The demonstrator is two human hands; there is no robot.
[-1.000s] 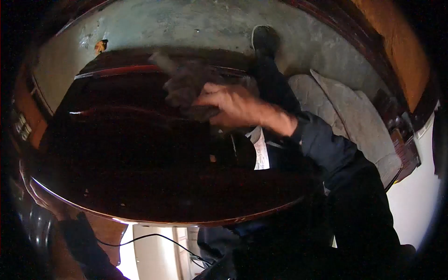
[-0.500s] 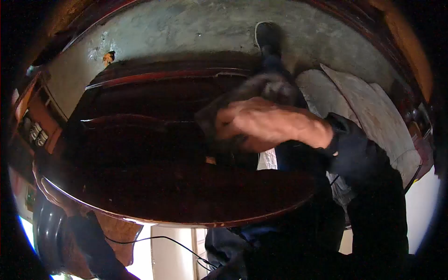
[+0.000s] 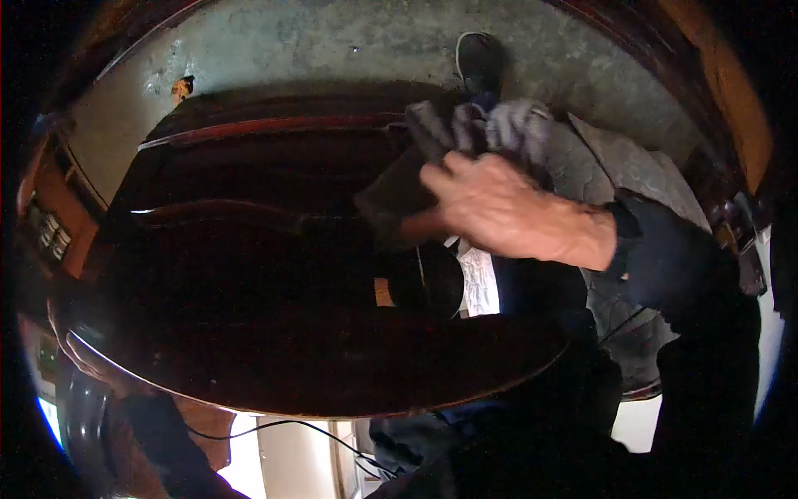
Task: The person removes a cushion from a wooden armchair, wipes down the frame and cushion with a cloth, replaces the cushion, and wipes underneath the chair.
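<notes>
A dark, glossy wooden furniture piece (image 3: 249, 258) with a curved near edge spreads across the middle of the view. My right hand (image 3: 490, 200) is over its right part, closed on a cloth (image 3: 519, 129). Grey bunched folds stick out beyond my knuckles, and a darker flat part of what I hold hangs to the left of my fingers; motion blurs it. At the far left, my left hand (image 3: 83, 358) lies along the curved wooden edge with its fingers around it. Shadow and the edge hide part of that hand.
Behind the wood is a grey concrete floor (image 3: 332, 50) with a small orange-brown scrap (image 3: 182, 86). A dark shoe (image 3: 481, 66) stands at the top. Grey padded material (image 3: 657, 175) lies on the right. A thin black cable (image 3: 307, 424) runs below the near edge.
My right hand has shifted right with the cloth, whose grey folds now show more clearly. The view has moved slightly. My left hand stays at the wooden edge.
</notes>
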